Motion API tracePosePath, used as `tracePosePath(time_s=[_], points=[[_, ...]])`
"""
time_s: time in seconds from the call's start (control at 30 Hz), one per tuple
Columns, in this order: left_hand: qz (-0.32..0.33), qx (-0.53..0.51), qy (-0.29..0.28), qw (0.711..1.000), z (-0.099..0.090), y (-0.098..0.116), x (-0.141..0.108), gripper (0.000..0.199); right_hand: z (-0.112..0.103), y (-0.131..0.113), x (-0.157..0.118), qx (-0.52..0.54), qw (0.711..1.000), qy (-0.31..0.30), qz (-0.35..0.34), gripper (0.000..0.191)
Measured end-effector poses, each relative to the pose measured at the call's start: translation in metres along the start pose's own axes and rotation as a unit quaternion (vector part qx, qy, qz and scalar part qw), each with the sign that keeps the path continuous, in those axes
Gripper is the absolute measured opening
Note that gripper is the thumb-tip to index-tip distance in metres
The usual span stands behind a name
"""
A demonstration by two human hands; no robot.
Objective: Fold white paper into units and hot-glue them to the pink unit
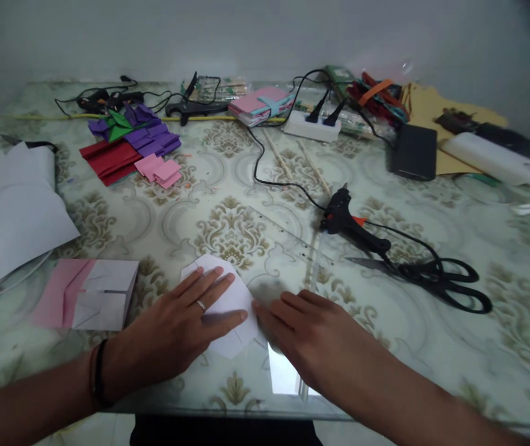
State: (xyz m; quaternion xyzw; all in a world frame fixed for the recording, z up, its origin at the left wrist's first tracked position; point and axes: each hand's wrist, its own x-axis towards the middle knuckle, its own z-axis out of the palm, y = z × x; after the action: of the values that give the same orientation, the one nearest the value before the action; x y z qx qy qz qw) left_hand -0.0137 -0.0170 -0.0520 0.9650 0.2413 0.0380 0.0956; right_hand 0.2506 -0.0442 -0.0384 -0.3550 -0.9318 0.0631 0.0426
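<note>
A folded white sheet of paper with clipped corners lies on the table near its front edge. My left hand rests flat on it, fingers stretched out and pressing it down. At the sheet's right edge is my right hand, its fingers curled in and one fingertip against the paper; its thumb is mostly hidden, and nothing shows in its grasp. Left of my left hand lies a folded pink and white paper piece. A clear ruler lies beyond my right hand.
A black glue gun and black-handled scissors lie to the right. White sheets cover the left side. Folded red paper and purple paper sit behind. Cables run from a white power strip.
</note>
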Motion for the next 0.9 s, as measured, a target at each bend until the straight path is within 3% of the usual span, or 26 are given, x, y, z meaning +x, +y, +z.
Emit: tracePosePath(time_s=[0.2, 0.33, 0.5, 0.57, 0.67, 0.8, 0.9], points=[[-0.007, -0.026, -0.010, 1.000, -0.002, -0.006, 0.002, 0.063, -0.003, -0.017, -0.013, -0.006, 1.000, -0.008, 0.004, 0.023], [0.010, -0.066, -0.026, 0.997, -0.005, -0.013, 0.005, 0.062, -0.011, -0.011, -0.017, 0.038, 0.999, -0.023, 0.012, 0.019], [-0.008, -0.057, -0.017, 0.998, -0.013, -0.014, 0.014, 0.051, -0.013, 0.009, 0.009, 0.075, 0.990, 0.041, 0.108, 0.018], [-0.035, -0.033, 0.020, 0.999, -0.015, -0.017, 0.020, 0.054, -0.010, 0.011, 0.023, 0.073, 0.984, 0.026, 0.158, 0.018], [-0.057, -0.014, 0.042, 0.997, -0.017, -0.025, 0.030, 0.065, -0.006, 0.004, 0.039, 0.033, 0.976, -0.033, 0.210, 0.036], [-0.048, -0.020, 0.015, 0.999, -0.020, -0.035, 0.041, 0.062, -0.001, -0.005, 0.045, 0.026, 0.972, -0.038, 0.231, 0.042], [-0.067, -0.044, -0.003, 0.997, -0.021, -0.039, 0.046, 0.050, 0.005, -0.002, 0.045, 0.054, 0.971, -0.015, 0.231, 0.038]])
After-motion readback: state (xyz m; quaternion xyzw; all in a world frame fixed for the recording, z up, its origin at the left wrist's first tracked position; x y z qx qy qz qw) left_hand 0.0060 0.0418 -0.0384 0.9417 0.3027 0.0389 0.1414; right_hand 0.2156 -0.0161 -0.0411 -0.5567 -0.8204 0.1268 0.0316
